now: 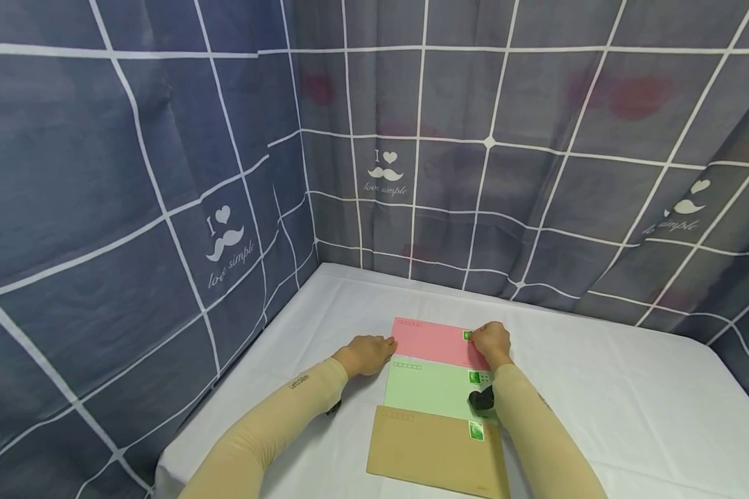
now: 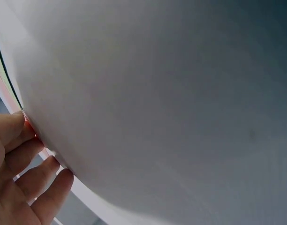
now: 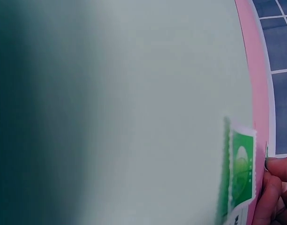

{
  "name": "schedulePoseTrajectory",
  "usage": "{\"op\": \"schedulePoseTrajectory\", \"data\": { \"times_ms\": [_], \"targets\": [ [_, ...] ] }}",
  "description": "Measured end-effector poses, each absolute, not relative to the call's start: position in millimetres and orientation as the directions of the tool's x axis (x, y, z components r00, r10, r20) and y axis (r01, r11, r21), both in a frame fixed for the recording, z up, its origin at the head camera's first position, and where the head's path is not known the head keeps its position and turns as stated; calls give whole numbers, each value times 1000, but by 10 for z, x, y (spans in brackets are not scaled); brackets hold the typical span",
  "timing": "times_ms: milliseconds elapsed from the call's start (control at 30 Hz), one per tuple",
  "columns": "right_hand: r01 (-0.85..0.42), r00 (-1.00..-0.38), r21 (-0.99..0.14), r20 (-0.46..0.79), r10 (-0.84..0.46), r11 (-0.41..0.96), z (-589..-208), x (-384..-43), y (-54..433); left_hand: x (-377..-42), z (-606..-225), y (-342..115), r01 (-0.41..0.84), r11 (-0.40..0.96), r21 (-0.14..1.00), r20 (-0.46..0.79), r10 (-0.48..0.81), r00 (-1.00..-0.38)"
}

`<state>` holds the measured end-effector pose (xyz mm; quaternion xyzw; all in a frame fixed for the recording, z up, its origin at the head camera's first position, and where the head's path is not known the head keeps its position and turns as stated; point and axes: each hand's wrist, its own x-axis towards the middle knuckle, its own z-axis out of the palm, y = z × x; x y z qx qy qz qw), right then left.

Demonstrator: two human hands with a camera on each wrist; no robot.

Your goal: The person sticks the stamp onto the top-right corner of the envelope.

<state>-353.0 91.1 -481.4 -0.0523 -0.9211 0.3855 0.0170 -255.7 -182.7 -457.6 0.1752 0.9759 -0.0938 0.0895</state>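
Note:
A pink envelope (image 1: 431,343) lies farthest back in a column of three on the table. My left hand (image 1: 369,354) rests at its left edge, fingers loosely extended, fingertips touching the edge in the left wrist view. At the envelope's upper right corner, my right hand (image 1: 492,341) has its fingers curled, thumb and forefinger pinching a green stamp (image 1: 467,335). Only a thin strip of that stamp shows in the right wrist view, beside the thumb (image 3: 280,168). The right hand and forearm cover the envelope's right end.
Nearer me lie a light green envelope (image 1: 427,388) with its stamp (image 1: 474,377) and a brown envelope (image 1: 433,454) with another stamp (image 1: 476,430). A white cloth (image 1: 630,402) covers the table. Dark checked curtains (image 1: 449,173) stand behind and at the left.

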Motion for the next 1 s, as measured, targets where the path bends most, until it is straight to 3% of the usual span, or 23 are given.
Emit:
{"op": "schedulePoseTrajectory", "data": {
  "times_ms": [400, 1000],
  "targets": [
    [78, -995, -700, -16, 94, 710, -4815, -3502, 923, -2549, -4585, -1823, 353, 926, -134, -204, 322, -924],
    [70, -993, -696, 16, 113, 715, -4858, -3513, 917, -2545, -4581, -1831, 390, 899, -197, -208, 351, -913]
  ]
}}
